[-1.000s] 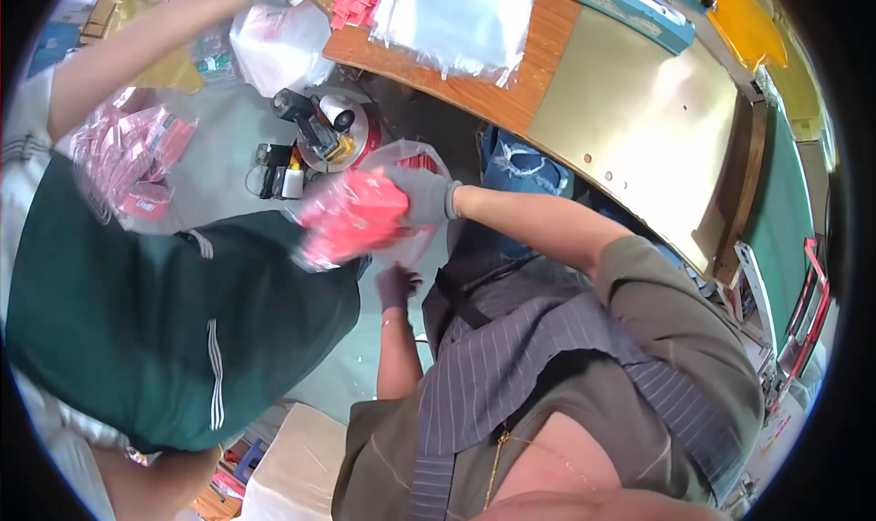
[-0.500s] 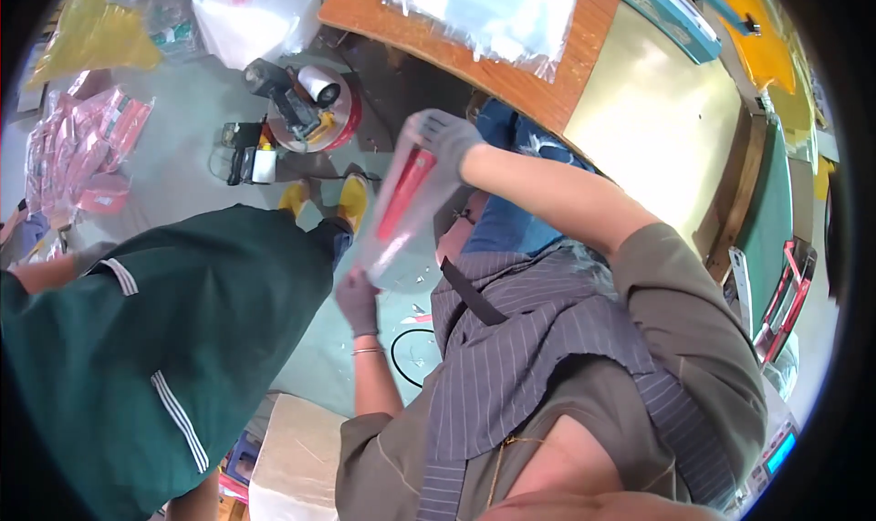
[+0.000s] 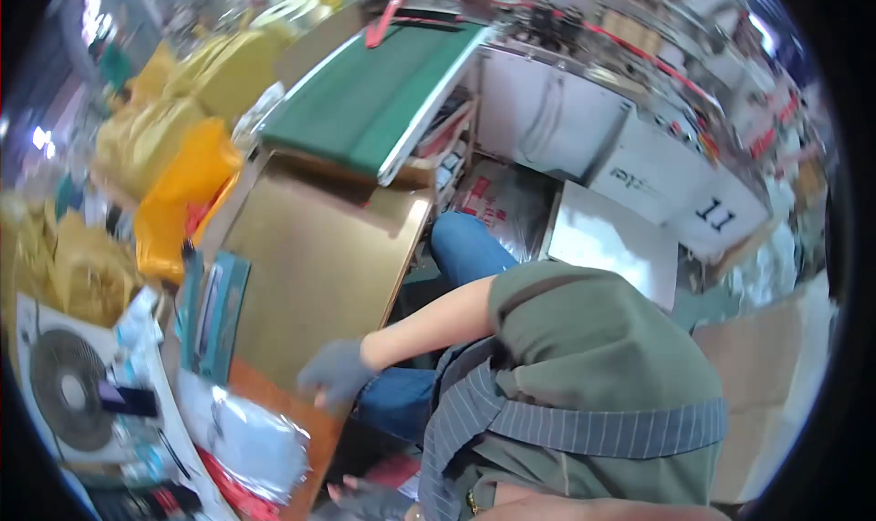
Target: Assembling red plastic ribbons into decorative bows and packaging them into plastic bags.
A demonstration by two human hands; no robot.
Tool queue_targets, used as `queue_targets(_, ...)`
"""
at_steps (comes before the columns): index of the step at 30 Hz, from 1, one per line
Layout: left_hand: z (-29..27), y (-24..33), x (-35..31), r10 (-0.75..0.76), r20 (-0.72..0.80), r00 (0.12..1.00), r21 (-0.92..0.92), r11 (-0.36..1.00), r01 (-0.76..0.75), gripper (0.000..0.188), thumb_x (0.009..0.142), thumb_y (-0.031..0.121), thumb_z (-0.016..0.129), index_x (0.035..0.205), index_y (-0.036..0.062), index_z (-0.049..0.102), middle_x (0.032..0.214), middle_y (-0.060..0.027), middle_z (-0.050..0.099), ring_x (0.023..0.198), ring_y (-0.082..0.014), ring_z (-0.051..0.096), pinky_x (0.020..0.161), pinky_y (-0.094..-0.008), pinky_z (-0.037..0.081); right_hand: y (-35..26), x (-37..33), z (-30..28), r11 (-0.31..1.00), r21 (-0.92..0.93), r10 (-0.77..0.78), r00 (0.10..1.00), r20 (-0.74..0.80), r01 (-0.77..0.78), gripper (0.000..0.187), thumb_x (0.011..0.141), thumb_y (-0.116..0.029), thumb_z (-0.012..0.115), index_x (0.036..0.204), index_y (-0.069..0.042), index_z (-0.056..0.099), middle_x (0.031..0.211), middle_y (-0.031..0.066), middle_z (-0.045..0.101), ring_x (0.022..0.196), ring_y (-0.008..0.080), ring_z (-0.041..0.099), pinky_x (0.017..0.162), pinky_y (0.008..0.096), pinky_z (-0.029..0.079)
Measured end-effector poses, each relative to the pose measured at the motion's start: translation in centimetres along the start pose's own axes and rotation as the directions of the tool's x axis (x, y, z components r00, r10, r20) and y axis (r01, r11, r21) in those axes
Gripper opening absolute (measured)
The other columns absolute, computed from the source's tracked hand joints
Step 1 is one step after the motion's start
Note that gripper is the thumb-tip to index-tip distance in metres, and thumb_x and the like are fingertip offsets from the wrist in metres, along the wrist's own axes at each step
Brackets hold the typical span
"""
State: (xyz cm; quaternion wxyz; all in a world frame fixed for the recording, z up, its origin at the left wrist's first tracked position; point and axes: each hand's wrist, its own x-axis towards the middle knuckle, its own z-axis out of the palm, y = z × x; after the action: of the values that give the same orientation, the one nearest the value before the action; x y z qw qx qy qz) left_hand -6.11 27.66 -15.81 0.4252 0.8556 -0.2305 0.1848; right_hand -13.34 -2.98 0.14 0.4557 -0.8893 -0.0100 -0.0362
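My right hand [image 3: 339, 371], in a grey glove with bare fingertips, is over the orange-brown edge of the worktable [image 3: 319, 238]. Its fingers point down and are blurred, with nothing visible in them. Low in the picture is my left hand [image 3: 370, 500], gloved in grey and partly cut off, with its fingertips apart. A red item [image 3: 394, 472] lies close beside it, mostly hidden. Clear plastic bags [image 3: 251, 443] are stacked on the table corner near my right hand. Past them sits a long teal device [image 3: 224, 316], perhaps a bag sealer.
A green conveyor belt [image 3: 374, 97] adjoins the table's far end. Yellow sacks [image 3: 233, 74] and an orange bag [image 3: 182, 202] crowd the left, above a fan [image 3: 68, 389]. White panels [image 3: 620, 238] and cardboard [image 3: 757, 384] stand on the right.
My view has swung right toward the table and conveyor. The clear bag with the red item was stretched between both hands; now my right hand is away from it, over the table edge.
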Motion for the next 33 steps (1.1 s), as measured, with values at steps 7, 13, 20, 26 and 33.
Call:
queue_targets(7,9.6,24.7,8.0,0.418,0.258,0.871,-0.214,0.904,-0.370,0.029,0.089,0.012,0.055,0.112,-0.0048,0.054,0.111,-0.0192,0.057,0.102,-0.0333,0.055,0.091,-0.0379,0.043,7.0,-17.9,-10.7,0.930,0.218,0.366,0.698,-0.615,-0.296,0.040,0.083,-0.042,0.054,0.101,-0.007,0.062,0.094,0.0151,0.065,0.091,0.0300,0.061,0.081,0.0375,0.046)
queue_targets(13,18.9,37.0,10.7,0.710,0.375,0.596,-0.433,0.703,-0.564,0.024,0.087,0.009,0.057,0.108,-0.0041,0.056,0.109,-0.0170,0.058,0.102,-0.0306,0.055,0.091,-0.0365,0.042,12.2,-26.0,-17.6,0.894,0.356,0.441,0.395,-0.806,-0.272,0.035,0.085,-0.035,0.055,0.100,-0.005,0.062,0.094,0.0154,0.065,0.091,0.0306,0.061,0.082,0.0372,0.046)
queue_targets(20,34.6,52.6,13.1,0.797,0.540,0.272,-0.554,0.580,-0.598,0.034,0.089,0.019,0.056,0.114,-0.0037,0.052,0.119,-0.0201,0.053,0.110,-0.0341,0.051,0.095,-0.0396,0.040,14.0,-34.6,-26.0,0.798,0.428,0.535,0.174,-0.826,-0.423,0.030,0.085,-0.031,0.057,0.102,-0.007,0.062,0.091,0.0148,0.065,0.087,0.0282,0.064,0.078,0.0352,0.048)
queue_targets(26,48.3,60.5,9.1,0.619,0.714,0.328,-0.227,0.648,-0.727,0.067,0.091,0.052,0.041,0.131,-0.0019,0.041,0.132,-0.0274,0.040,0.121,-0.0388,0.041,0.102,-0.0445,0.032,10.6,-53.0,-30.3,0.455,0.646,0.486,-0.437,-0.757,-0.613,0.026,0.086,-0.031,0.059,0.094,-0.007,0.065,0.083,0.0104,0.066,0.078,0.0209,0.064,0.074,0.0342,0.049)
queue_targets(33,51.2,63.3,7.0,0.528,0.652,0.545,0.158,0.608,-0.778,0.078,0.089,0.064,0.034,0.133,0.0000,0.042,0.133,-0.0297,0.039,0.124,-0.0414,0.038,0.104,-0.0467,0.030,6.9,-92.7,-23.4,-0.543,0.727,0.051,-0.881,-0.470,-0.420,0.024,0.075,-0.027,0.065,0.088,-0.007,0.066,0.081,0.0186,0.065,0.074,0.0340,0.063,0.065,0.0439,0.048)
